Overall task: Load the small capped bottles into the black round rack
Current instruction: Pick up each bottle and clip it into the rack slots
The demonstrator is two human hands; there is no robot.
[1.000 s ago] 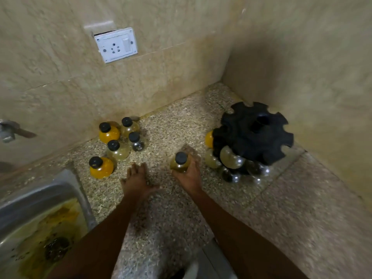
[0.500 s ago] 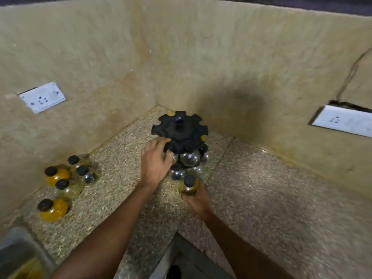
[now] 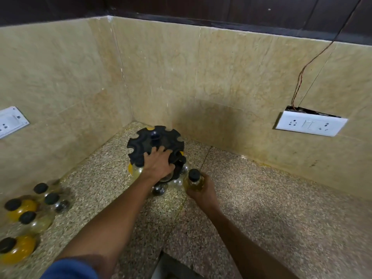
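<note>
We see the black round rack (image 3: 156,140) standing in the corner of the speckled counter (image 3: 261,208), close to where the two beige tiled walls meet. The left hand (image 3: 158,164) lies on the near edge of the rack's notched top disc, its fingers (image 3: 161,150) spread over the black plastic and bent down onto it rather than wrapped round anything we can make out. Under the disc several round bottles sit at the rack's base, among them a yellow one (image 3: 131,170) on the left side and clear ones toward the front. Just to the right of the rack, the right hand (image 3: 203,190) holds a small bottle (image 3: 194,181) of pale yellowish liquid with a black cap, upright, the fingers curled round its body; the bottle is near the rack's lower tier but outside it. At the far left of the counter stands a cluster of loose bottles (image 3: 30,216), all with black caps, some filled orange-yellow and some nearly clear. A white socket plate (image 3: 311,123) is mounted on the right wall, with a thin wire (image 3: 314,59) rising from behind it.
</note>
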